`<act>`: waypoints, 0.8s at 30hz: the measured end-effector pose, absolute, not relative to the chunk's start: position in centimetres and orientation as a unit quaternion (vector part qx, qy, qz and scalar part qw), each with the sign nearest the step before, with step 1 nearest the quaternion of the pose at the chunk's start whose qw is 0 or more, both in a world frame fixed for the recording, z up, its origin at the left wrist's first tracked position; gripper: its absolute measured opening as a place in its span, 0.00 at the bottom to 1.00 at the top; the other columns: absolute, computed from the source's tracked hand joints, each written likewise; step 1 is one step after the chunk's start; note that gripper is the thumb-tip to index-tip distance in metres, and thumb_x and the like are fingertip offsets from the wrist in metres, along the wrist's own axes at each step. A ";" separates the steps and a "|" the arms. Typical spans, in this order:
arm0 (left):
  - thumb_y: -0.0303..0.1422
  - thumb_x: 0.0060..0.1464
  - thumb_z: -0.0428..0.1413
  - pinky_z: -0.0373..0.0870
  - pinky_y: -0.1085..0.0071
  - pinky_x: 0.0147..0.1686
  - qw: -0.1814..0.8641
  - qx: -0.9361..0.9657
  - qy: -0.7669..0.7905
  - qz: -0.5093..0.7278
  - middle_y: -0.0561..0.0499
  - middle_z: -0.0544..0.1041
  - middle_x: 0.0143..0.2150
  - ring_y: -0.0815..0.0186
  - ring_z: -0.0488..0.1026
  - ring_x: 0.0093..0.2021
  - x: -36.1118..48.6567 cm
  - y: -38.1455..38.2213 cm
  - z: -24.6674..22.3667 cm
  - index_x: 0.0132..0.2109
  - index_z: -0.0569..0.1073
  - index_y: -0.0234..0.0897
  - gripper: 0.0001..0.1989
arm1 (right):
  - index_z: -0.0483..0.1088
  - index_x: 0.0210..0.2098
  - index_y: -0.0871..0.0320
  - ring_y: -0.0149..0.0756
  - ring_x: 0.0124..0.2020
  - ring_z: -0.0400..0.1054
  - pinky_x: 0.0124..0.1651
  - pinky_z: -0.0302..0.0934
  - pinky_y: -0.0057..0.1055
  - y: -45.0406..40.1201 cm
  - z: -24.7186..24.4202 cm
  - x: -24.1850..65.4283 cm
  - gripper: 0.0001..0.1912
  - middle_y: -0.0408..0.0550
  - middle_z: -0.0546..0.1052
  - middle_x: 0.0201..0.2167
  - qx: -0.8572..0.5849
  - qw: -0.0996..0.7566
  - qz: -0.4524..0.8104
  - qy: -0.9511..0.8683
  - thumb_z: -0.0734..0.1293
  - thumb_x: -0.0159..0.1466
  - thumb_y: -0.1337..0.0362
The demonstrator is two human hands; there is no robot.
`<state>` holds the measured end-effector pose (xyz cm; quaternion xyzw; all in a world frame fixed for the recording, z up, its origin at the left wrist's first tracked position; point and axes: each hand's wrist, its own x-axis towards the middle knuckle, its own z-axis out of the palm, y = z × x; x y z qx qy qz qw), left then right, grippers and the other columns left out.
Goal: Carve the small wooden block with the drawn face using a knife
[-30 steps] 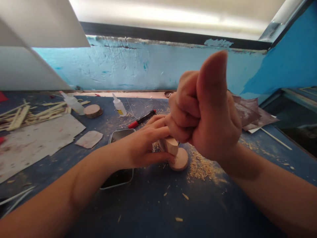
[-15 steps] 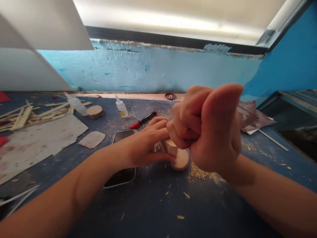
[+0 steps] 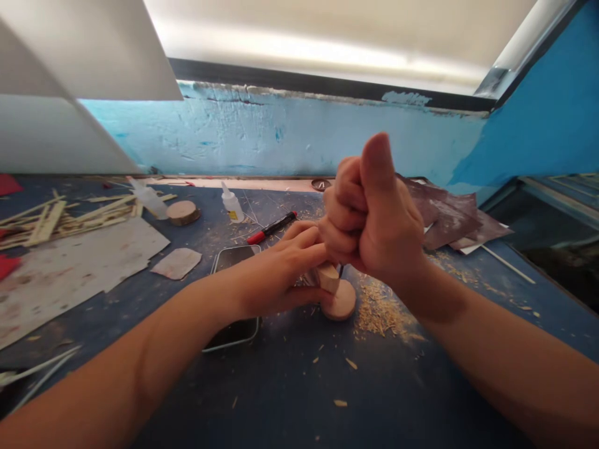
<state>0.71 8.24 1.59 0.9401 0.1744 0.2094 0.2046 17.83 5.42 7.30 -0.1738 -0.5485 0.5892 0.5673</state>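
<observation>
A pale wooden block (image 3: 329,278) stands on a round wooden disc (image 3: 340,302) near the middle of the blue table. My left hand (image 3: 290,265) grips the block, its thumb low along the near side by the disc and its fingers over the far side. Just above and to the right, my right hand (image 3: 374,215) is closed in a fist with the thumb pointing up. A thin dark shaft shows below the fist, beside the block; the rest of what the fist holds is hidden.
Wood shavings (image 3: 381,308) lie right of the disc. A phone (image 3: 234,333) is under my left forearm. Behind are a red-black marker (image 3: 271,228), a glue bottle (image 3: 232,204) and a wood slice (image 3: 183,212). Sandpaper sheets (image 3: 449,215) lie right, wood sticks (image 3: 47,221) left.
My right hand has moved down and left, away from the camera, and its thumb now points more upright. The dark shaft beside the block has come into view. My left hand keeps its grip.
</observation>
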 end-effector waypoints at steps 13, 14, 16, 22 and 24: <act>0.46 0.64 0.61 0.58 0.47 0.69 0.210 0.938 0.181 0.206 0.42 0.72 0.61 0.48 0.61 0.67 0.5 8.7 1.1 0.60 0.72 0.44 0.22 | 0.51 0.23 0.53 0.25 0.13 0.41 0.14 0.39 0.27 5.3 6.3 18.1 0.28 0.33 0.47 0.18 -0.168 0.572 0.578 -0.557 0.65 0.72 0.48; 0.46 0.63 0.61 0.57 0.47 0.69 0.204 0.940 0.177 0.210 0.42 0.72 0.61 0.48 0.59 0.68 0.5 8.7 1.0 0.61 0.71 0.44 0.23 | 0.51 0.23 0.53 0.24 0.13 0.40 0.14 0.39 0.26 5.6 6.4 18.3 0.28 0.33 0.47 0.18 -0.162 0.567 0.590 -0.551 0.65 0.72 0.48; 0.46 0.63 0.62 0.57 0.47 0.69 0.196 0.941 0.171 0.214 0.41 0.71 0.61 0.48 0.59 0.68 0.5 8.7 1.0 0.61 0.71 0.44 0.24 | 0.52 0.22 0.53 0.25 0.14 0.40 0.14 0.38 0.26 5.9 6.8 18.6 0.27 0.34 0.48 0.17 -0.155 0.546 0.613 -0.550 0.64 0.72 0.51; 0.47 0.62 0.62 0.62 0.47 0.65 0.182 0.944 0.183 0.207 0.41 0.71 0.59 0.47 0.62 0.63 0.4 8.6 1.1 0.57 0.72 0.42 0.22 | 0.64 0.25 0.53 0.31 0.17 0.46 0.20 0.47 0.31 4.6 9.5 19.9 0.13 0.37 0.56 0.16 -0.165 0.497 0.619 -0.585 0.59 0.67 0.65; 0.48 0.62 0.61 0.63 0.46 0.63 0.187 0.943 0.191 0.197 0.41 0.71 0.58 0.47 0.63 0.62 0.4 8.6 1.1 0.57 0.72 0.42 0.22 | 0.64 0.25 0.53 0.30 0.17 0.42 0.20 0.44 0.31 4.0 10.0 19.7 0.14 0.36 0.51 0.16 -0.169 0.494 0.611 -0.595 0.56 0.66 0.70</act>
